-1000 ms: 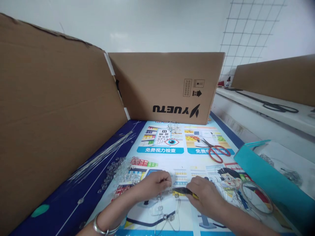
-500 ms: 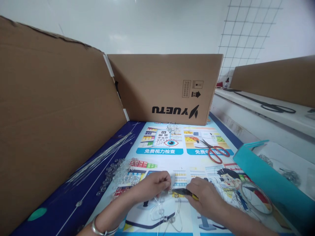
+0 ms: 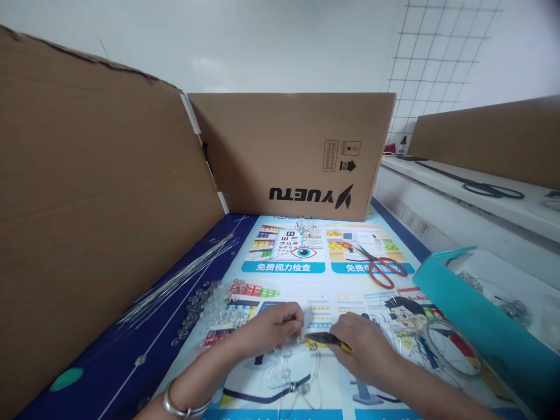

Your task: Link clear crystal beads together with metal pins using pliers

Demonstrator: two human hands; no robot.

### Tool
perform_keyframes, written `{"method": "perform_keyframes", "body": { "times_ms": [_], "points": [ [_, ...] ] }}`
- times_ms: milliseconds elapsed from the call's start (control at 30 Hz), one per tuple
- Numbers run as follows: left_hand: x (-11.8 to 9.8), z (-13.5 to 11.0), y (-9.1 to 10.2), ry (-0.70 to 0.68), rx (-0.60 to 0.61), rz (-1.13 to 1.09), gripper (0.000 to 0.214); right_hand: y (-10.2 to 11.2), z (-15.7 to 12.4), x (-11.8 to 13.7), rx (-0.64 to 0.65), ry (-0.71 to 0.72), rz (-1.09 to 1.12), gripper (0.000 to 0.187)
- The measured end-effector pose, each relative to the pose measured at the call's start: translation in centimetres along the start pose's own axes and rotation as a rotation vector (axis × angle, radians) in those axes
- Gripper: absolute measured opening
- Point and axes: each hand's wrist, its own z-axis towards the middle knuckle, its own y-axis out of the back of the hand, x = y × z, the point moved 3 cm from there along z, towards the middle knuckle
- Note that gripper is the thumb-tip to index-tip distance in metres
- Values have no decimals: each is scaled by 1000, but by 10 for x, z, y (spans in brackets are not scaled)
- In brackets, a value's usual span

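Observation:
My left hand [image 3: 280, 324] is closed, thumb against the curled forefinger, pinching the top of a wire piece strung with clear beads [image 3: 286, 373]. Loops of thin wire and several clear beads hang below it over the printed mat. My right hand [image 3: 361, 344] is wrapped around pliers [image 3: 326, 339] with dark jaws and yellow-and-black handles. The pliers point left, and their tips reach the beaded wire just beside my left fingertips. Whether the jaws grip the wire is too small to tell.
Loose clear beads [image 3: 214, 303] and a bundle of straight wires [image 3: 179, 280] lie left. Red-handled scissors [image 3: 385, 268] rest beyond my right hand. A wire coil [image 3: 452, 347] and a teal box [image 3: 476, 309] stand right. Cardboard panels [image 3: 289, 151] border the back and left.
Both hands keep nearly the same pose, with the pliers still at the beaded wire. The hanging wire loops have shifted slightly, and the whole view has moved a little.

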Motion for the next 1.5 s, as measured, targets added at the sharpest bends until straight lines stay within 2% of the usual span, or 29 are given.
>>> {"method": "perform_keyframes", "body": {
  "times_ms": [700, 1200, 1500],
  "points": [
    [0, 0, 0, -27, 3, -10, 14, 4, 2, 2, 19, 7, 12, 12],
    [-1, -2, 1, -46, -51, 124, 16, 4, 3, -1, 42, -10, 55, 12],
    [-15, -6, 7, -209, -99, 322, 24, 7, 3, -1, 37, -26, 102, 15]
  ]
}}
